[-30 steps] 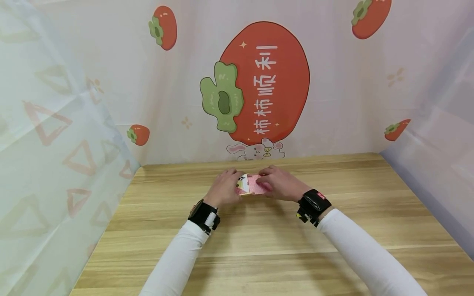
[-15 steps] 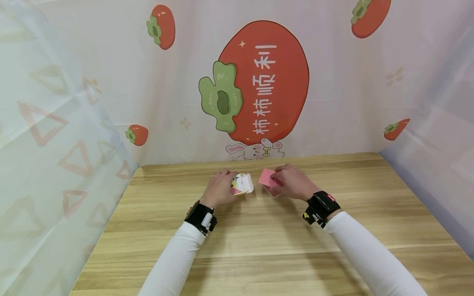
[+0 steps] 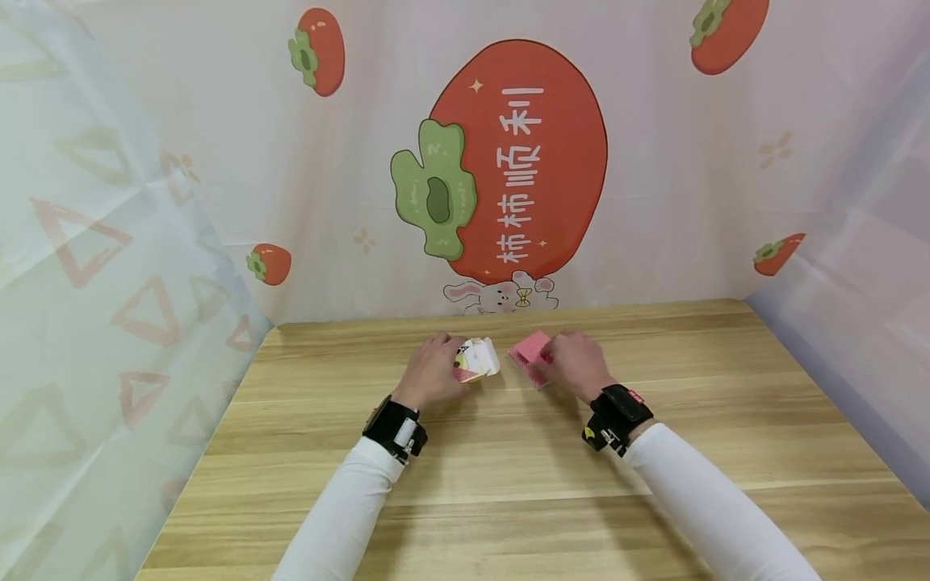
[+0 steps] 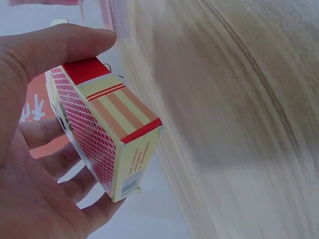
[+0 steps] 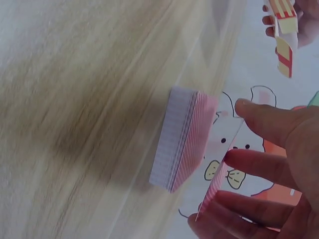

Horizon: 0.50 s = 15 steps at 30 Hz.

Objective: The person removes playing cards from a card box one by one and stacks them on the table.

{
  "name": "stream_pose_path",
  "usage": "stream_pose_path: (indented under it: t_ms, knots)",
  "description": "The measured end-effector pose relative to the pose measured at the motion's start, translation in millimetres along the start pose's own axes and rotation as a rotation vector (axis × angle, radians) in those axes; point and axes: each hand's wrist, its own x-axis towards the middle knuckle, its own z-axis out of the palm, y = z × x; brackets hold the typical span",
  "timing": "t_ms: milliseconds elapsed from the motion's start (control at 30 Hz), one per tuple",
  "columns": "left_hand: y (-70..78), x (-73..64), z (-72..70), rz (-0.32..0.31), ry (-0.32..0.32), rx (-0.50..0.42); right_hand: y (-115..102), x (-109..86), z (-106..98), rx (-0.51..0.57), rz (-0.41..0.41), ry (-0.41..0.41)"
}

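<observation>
My left hand (image 3: 433,373) grips a playing card box (image 4: 107,119), thumb along its red and striped side and fingers behind. In the head view the box's white flap (image 3: 488,355) stands open toward the right. A deck of playing cards (image 5: 184,142) with red-patterned backs lies on the table to the right of the box, its edges slightly fanned. My right hand (image 3: 579,363) is just over the deck, and in the right wrist view its thumb and fingers pinch a thin playing card (image 5: 215,181) apart from the stack.
The wooden table (image 3: 494,492) runs back to a printed cloth backdrop (image 3: 639,202) with persimmon and rabbit drawings. Another cloth (image 3: 123,242) hangs along the left side. Both wrists wear black straps.
The deck has come out of the box, moved right and now lies on the table. My right hand has lifted a card from it. My left hand has shifted slightly left with the box.
</observation>
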Motion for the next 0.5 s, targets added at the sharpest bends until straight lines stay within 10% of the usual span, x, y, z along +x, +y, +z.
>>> stream_pose_path:
  t_ms: [500]
  knots:
    - [1.3, -3.4, 2.3, -0.001, -0.016, -0.030, -11.8, 4.2, 14.8, -0.006, 0.109, -0.078]
